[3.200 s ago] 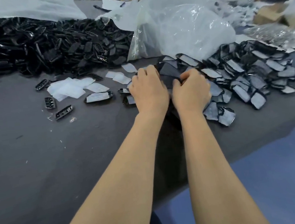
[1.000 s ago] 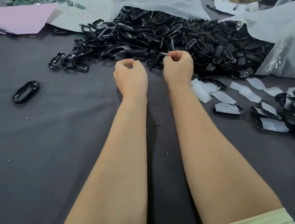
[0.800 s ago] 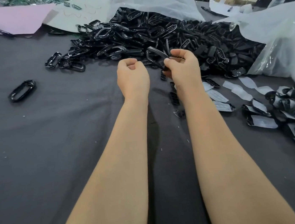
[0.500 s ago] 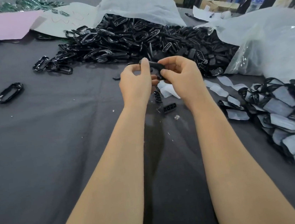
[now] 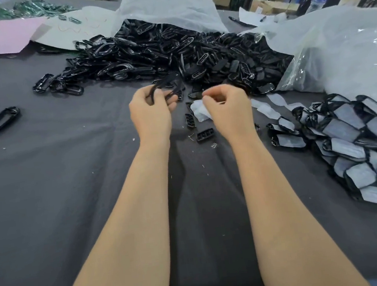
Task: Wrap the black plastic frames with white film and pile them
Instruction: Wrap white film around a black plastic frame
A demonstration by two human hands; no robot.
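Over open grey table [image 5: 46, 196], the left hand [image 5: 149, 114] grips a black frame [image 5: 166, 87] while the right hand [image 5: 227, 109] pinches white film [image 5: 199, 113]. An unwrapped heap [image 5: 171, 52] crowds the far side; wrapped frames [image 5: 361, 145] pile at right.

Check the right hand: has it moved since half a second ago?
Yes. The right hand has let go of the black frame, now in the left hand, and dropped nearer, over the white film pieces on the table.
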